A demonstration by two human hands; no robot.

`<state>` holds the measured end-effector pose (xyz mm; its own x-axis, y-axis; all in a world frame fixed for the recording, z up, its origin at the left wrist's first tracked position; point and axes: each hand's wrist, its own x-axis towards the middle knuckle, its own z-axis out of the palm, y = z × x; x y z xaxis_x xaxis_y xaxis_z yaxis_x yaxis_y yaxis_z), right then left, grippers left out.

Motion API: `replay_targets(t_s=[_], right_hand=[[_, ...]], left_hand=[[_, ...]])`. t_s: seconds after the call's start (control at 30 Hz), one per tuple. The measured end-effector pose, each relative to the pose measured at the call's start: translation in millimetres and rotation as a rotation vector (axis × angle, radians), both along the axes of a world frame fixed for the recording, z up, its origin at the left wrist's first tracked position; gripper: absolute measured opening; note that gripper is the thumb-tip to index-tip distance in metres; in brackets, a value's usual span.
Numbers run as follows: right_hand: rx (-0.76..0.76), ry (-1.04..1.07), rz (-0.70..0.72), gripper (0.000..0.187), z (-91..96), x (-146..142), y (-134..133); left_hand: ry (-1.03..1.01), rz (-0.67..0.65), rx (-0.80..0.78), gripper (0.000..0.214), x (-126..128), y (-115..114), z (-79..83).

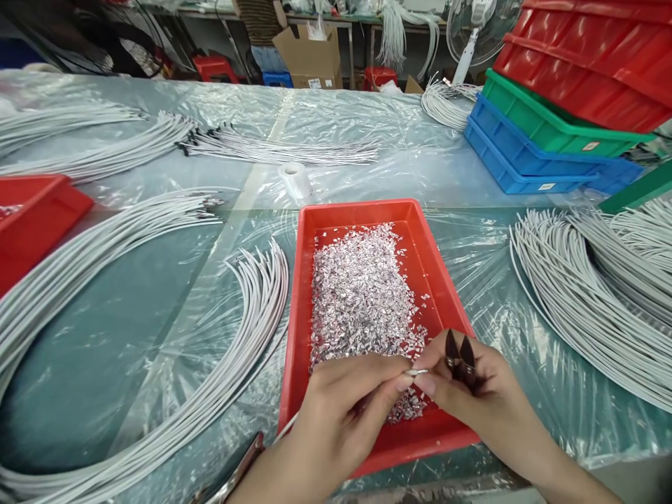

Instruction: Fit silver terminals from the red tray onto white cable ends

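Silver foil scraps [362, 294] already heap in the red tray [304, 280], many cables [588, 301] lie beside, and above it my left hand [341, 413] pinches one cable tip [418, 372] while my right hand [472, 399], holding snips [460, 353], pinches it too.

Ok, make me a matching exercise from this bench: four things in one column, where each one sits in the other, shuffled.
Things:
1 scraps
2 snips
3 cable tip
4 blue crate

Places:
A in the right hand, blades up
B under the green crate
C in the red tray
D pinched by the left hand

Pairs: 1-C, 2-A, 3-D, 4-B
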<state>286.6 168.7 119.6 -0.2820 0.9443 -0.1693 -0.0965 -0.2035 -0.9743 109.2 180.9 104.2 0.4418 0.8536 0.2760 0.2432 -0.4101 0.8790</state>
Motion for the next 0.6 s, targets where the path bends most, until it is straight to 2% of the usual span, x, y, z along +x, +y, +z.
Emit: replay_targets(t_s=[0.3, 0.6], right_hand=[[-0.053, 0.028, 0.073, 0.010, -2.3, 7.5, 5.1], [-0.148, 0.213, 0.148, 0.009, -5.4, 9.3, 7.6]], left_hand=[[0.018, -0.045, -0.046, 0.014, 1.5, 1.4, 0.6], [0.046, -0.143, -0.245, 0.025, 1.1, 3.5, 5.6]])
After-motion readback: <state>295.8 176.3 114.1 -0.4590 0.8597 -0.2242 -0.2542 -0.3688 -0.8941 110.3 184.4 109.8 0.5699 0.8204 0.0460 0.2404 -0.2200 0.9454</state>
